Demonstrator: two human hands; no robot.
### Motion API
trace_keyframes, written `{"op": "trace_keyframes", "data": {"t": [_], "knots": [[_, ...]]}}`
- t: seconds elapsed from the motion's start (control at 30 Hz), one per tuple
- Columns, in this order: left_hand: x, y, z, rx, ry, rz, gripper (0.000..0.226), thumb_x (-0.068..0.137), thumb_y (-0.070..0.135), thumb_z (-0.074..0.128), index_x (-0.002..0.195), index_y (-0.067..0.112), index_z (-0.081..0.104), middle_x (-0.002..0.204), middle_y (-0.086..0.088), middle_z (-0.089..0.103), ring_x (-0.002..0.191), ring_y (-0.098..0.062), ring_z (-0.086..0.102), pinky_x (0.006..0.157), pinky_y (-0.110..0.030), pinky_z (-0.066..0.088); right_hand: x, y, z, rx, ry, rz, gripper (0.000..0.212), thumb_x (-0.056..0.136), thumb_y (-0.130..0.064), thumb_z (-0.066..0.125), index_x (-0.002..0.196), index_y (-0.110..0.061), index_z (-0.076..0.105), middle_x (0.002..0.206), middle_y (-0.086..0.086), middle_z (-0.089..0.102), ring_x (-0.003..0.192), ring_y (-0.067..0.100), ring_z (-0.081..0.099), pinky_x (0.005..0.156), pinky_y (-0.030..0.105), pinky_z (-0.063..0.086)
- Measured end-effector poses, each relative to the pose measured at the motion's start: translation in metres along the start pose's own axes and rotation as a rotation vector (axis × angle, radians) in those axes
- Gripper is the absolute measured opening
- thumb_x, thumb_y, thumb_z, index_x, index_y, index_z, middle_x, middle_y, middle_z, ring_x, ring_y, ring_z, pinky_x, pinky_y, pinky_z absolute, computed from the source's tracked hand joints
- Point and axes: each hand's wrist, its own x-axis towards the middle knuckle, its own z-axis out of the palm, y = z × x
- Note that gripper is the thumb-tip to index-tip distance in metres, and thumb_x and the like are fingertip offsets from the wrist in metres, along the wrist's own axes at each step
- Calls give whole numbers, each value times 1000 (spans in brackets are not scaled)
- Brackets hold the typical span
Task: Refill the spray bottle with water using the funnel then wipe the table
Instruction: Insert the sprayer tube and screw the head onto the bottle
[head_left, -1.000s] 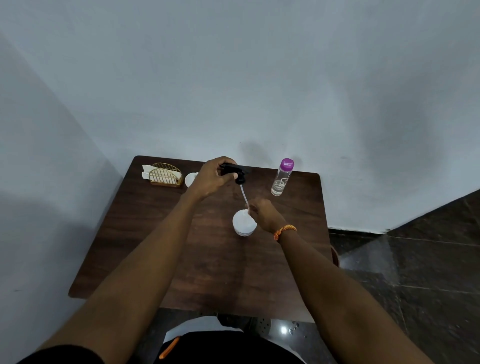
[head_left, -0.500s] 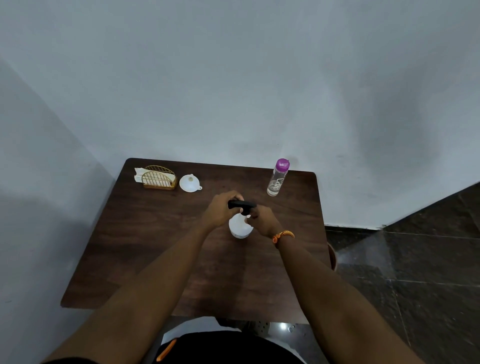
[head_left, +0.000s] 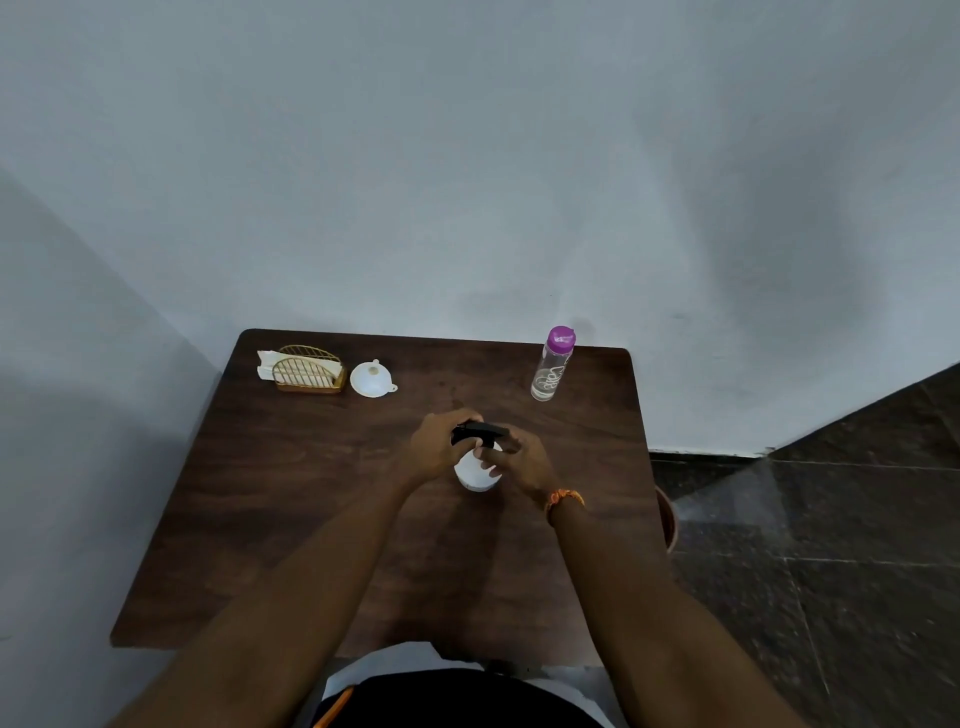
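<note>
A white spray bottle (head_left: 474, 474) stands in the middle of the dark wooden table (head_left: 291, 519). Its black spray head (head_left: 480, 431) sits on the bottle's top. My left hand (head_left: 439, 447) grips the spray head from the left. My right hand (head_left: 519, 462) holds the bottle's neck and shoulder from the right, fingers curled round it. A white funnel (head_left: 371, 379) lies upside down at the back left. At the back right stands a clear water bottle (head_left: 550, 371) with a purple cap.
A gold wire holder (head_left: 309, 370) with white napkins (head_left: 266, 362) sits at the table's back left corner. A grey wall runs behind the table and along its left. Dark floor tiles (head_left: 831, 545) lie to the right, with a brown round object (head_left: 667, 519) by the table's right edge.
The spray head, lifted above the bottle with its tube hanging a second ago, has come down onto the bottle. Both hands have closed in around the bottle's top.
</note>
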Motion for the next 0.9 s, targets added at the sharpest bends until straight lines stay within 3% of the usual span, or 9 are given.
{"op": "trace_keyframes", "data": {"t": [0.13, 0.23, 0.4, 0.53, 0.73, 0.9], "knots": [[-1, -5, 1, -15, 33, -3, 11, 91, 16, 75, 97, 19, 66, 89, 10, 71, 82, -12, 68, 70, -28, 54, -3, 0, 4, -23, 38, -48, 32, 85, -17, 85, 116, -11, 77, 96, 13, 78, 73, 24, 71, 67, 39, 58], [-4, -9, 3, -22, 59, 2, 10, 91, 14, 74, 93, 16, 65, 85, 13, 69, 79, -10, 66, 67, -17, 48, -4, -1, 6, -75, 26, -91, 32, 83, -31, 86, 113, -20, 79, 93, 7, 80, 72, 25, 72, 71, 44, 61], [0, -11, 3, -49, 38, -2, 9, 92, 15, 74, 94, 16, 65, 88, 10, 71, 82, -10, 68, 70, -20, 50, -5, -7, 0, -157, -9, -89, 29, 85, -35, 84, 112, -27, 79, 98, -1, 80, 79, 25, 76, 81, 52, 62], [-3, -14, 7, -74, 36, 1, 12, 89, 9, 74, 95, 16, 67, 97, 9, 75, 91, -11, 71, 79, -28, 58, -6, -5, 1, -208, -4, -113, 30, 84, -49, 82, 112, -38, 77, 94, 3, 80, 85, 25, 76, 82, 56, 59], [-1, -16, 9, -67, 39, -1, 11, 89, 10, 74, 96, 16, 68, 97, 8, 75, 91, -10, 72, 81, -34, 59, -5, -6, 1, -215, -5, -105, 31, 85, -39, 83, 114, -33, 78, 95, 0, 81, 87, 19, 77, 87, 53, 59], [1, -13, 6, -103, 44, -31, 10, 90, 23, 79, 96, 18, 74, 89, 8, 76, 83, -11, 71, 73, -25, 56, -1, -9, 1, -241, -1, -88, 32, 81, -27, 84, 113, -24, 79, 94, -5, 81, 87, 14, 77, 87, 49, 61]]}}
